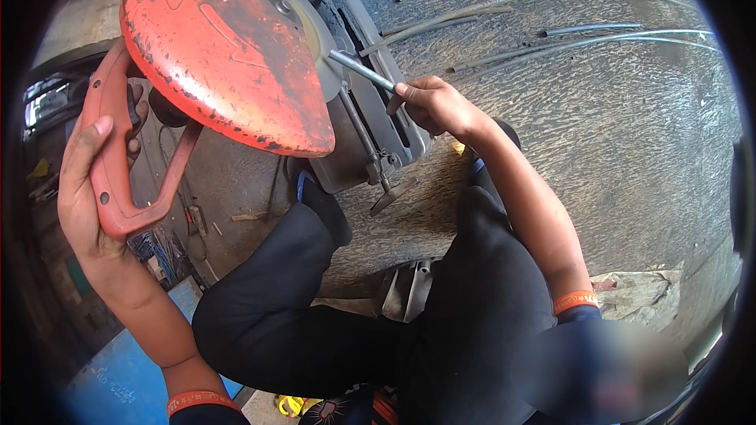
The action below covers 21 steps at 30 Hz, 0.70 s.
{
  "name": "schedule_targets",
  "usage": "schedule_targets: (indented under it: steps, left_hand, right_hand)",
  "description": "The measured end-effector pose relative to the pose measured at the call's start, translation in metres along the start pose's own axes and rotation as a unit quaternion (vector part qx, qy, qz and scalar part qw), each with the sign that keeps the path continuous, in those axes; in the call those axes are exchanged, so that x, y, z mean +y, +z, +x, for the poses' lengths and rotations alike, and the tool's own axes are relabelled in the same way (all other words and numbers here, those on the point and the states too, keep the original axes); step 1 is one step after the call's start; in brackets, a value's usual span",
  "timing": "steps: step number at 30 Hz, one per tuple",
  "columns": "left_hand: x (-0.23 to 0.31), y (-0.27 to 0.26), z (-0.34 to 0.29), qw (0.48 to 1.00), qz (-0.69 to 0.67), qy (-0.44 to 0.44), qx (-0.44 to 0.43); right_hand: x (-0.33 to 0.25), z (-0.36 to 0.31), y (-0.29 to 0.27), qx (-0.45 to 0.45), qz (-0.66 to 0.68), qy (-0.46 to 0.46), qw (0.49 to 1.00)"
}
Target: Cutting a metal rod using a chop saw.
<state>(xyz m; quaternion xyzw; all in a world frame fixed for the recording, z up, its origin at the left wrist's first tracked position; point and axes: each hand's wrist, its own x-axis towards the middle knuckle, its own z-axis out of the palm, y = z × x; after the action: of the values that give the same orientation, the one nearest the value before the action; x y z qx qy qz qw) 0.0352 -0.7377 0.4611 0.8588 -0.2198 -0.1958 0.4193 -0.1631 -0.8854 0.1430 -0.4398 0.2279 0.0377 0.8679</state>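
A cut-off saw with a scuffed red-orange guard (220, 71) fills the upper left. My left hand (81, 161) is wrapped round its red D-shaped handle (112, 181), with fingers by the black trigger. In my right hand (441, 109) is a thin grey metal pipe (362, 71), gripped near its end. The pipe's far end meets the cutting disc (327, 59) below the guard's edge, or lies just beside it; I cannot tell which. Under them lies the grey saw base (335, 169), with a threaded clamp screw (358, 126) and its crank handle (394, 195).
Long thin metal rods (543, 51) and a short pipe piece (594, 29) lie on the floor at right. Dark dust surrounds the saw's far end. A metal bracket (407, 291) lies between my legs. At lower left is a blue board (130, 370); a crumpled sheet (642, 299) lies right.
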Motion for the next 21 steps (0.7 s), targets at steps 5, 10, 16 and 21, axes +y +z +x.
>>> schedule_targets:
  steps: [5, 10, 16, 21]
  left_hand:
    - [-0.001, -0.004, 0.002, 0.999, -0.026, -0.018, 0.012]
    - [0.0, 0.002, 0.0, 0.999, -0.032, -0.017, 0.023]
    - [0.002, 0.011, -0.001, 0.999, -0.053, 0.012, -0.003]
    - [0.008, 0.025, -0.005, 0.994, -0.071, 0.04, -0.079]
  right_hand:
    - [0.007, 0.001, 0.005, -0.059, 0.062, 0.037, 0.996]
    - [0.009, 0.005, 0.011, -0.006, -0.022, 0.014, 1.0]
    - [0.019, 0.013, 0.013, 0.063, -0.191, -0.075, 0.977]
    - [0.022, 0.014, 0.018, 0.101, -0.268, -0.152, 0.946]
